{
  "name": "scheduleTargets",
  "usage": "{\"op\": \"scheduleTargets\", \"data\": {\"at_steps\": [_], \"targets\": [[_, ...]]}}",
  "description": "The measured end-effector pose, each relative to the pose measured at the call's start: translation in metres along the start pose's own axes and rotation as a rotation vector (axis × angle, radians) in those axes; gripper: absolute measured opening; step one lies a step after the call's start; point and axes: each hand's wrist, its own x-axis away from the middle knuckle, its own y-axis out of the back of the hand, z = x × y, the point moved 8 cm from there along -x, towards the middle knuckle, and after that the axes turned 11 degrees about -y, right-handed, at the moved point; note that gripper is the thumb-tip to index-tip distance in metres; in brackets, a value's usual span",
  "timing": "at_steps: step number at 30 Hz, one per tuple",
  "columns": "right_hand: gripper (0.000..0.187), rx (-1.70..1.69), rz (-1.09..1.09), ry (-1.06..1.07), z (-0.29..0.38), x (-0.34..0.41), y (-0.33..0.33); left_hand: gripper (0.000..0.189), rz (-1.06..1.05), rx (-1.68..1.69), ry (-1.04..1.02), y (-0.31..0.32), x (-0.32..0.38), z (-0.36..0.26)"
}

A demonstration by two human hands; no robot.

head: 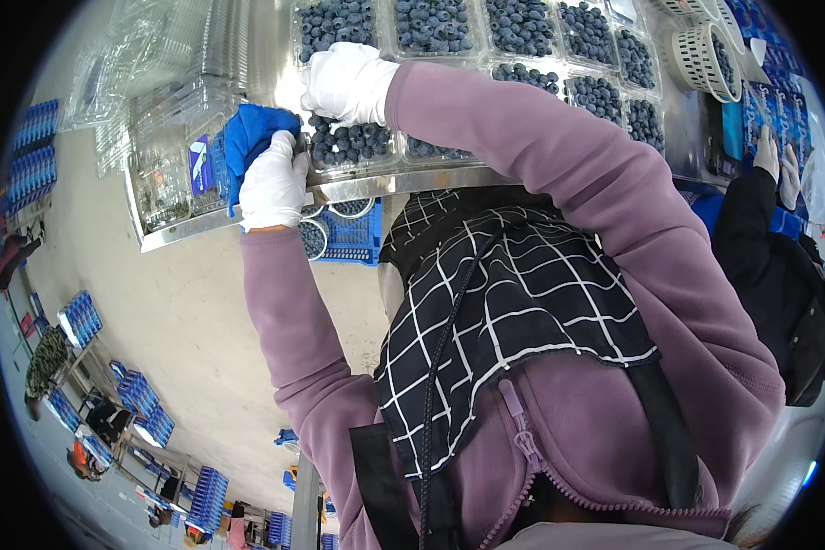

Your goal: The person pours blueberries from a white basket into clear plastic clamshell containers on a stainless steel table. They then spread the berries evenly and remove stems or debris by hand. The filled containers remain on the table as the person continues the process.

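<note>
Both of my hands wear white gloves. My left hand (275,182) is at the near edge of the metal table, its fingers against a crumpled blue cloth (256,141); whether it grips the cloth is hard to tell. Over the front-left part of several clear plastic punnets of blueberries (354,144) is my right hand (347,82), bent, its fingertips hidden beneath it. What it holds, if anything, does not show. More filled punnets (433,26) stand in rows behind and to the right, partly covered by my right sleeve.
Stacked clear plastic containers (172,48) stand at the left. A white perforated basket (705,62) with blueberries is at the right, near a co-worker's gloved hands (766,155) and blue printed boxes (784,113). Below the table edge (399,183), a blue crate (354,237) holds round tubs of blueberries.
</note>
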Motion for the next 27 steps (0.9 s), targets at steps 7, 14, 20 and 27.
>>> {"op": "scheduleTargets", "data": {"at_steps": [7,14,20,27], "targets": [[0.021,0.012,0.024,0.019,0.003,-0.002,-0.003,0.022,-0.085,0.033,-0.166,-0.006,-0.002,0.002],[0.024,-0.085,-0.007,0.026,-0.003,0.001,-0.001,0.017,-0.162,0.209,-0.241,-0.011,-0.002,0.009],[0.021,-0.149,-0.054,0.084,-0.006,0.003,-0.001,0.019,-0.166,0.242,-0.188,-0.005,-0.002,0.006],[0.022,-0.059,-0.058,0.164,0.0,0.002,-0.011,0.023,-0.104,0.305,-0.118,-0.014,-0.006,0.012]]}}
